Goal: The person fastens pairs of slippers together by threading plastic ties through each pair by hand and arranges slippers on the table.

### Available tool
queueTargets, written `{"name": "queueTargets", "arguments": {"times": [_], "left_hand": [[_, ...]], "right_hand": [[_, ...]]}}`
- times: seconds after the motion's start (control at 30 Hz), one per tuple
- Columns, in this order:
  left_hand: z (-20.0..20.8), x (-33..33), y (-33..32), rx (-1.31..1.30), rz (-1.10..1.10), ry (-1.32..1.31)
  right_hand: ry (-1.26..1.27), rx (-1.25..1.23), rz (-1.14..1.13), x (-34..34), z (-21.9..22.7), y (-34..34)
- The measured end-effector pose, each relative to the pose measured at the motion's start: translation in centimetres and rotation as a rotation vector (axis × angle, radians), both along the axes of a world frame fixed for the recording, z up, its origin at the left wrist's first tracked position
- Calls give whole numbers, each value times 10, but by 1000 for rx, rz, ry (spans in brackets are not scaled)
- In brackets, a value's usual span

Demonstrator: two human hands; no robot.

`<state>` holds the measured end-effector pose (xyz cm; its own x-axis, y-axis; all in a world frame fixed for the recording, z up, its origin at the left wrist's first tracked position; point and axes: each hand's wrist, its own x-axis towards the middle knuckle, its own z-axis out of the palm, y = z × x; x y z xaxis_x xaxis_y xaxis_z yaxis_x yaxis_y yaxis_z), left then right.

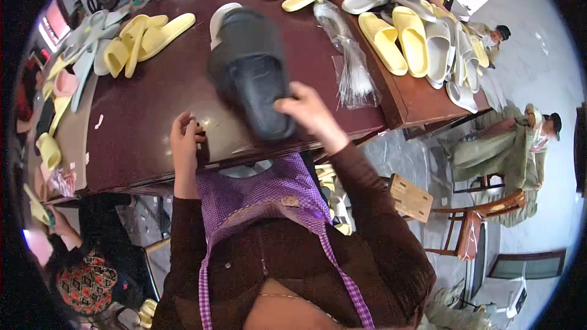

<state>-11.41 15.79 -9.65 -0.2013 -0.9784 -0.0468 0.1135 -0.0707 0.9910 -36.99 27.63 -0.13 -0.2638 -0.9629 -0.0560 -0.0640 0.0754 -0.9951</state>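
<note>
My right hand [306, 110] grips a black slide slipper [260, 95] by the edge of its heel, with the thumb on the footbed. The slipper is above the table, its wide strap pointing away from me and smeared by motion. Whether a second dark slipper lies under it, I cannot tell. Just past its toe, a pale grey slipper [221, 23] shows in part. Near the table's front edge, to the left of the black slipper, my left hand [186, 140] is raised with loosely bent fingers apart and nothing visible in them.
On the dark red table [147, 116], yellow slippers [143, 36] lie at the left. Clear plastic bags [354, 73] lie right of centre. More yellow and grey slippers [409, 40] crowd the right side. Other people work around the table. A wooden stool [409, 197] stands at the lower right.
</note>
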Motion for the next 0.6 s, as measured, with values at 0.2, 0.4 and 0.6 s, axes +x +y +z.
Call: {"name": "queueTargets", "arguments": {"times": [0.2, 0.4, 0.6], "left_hand": [[-15, 8, 4, -140, 54, -115], [-25, 6, 8, -257, 91, -195], [-20, -4, -7, -258, 71, -357]], "right_hand": [[460, -223, -427, -128, 61, 73], [592, -189, -744, -266, 42, 163], [609, -45, -869, -358, 5, 172]]}}
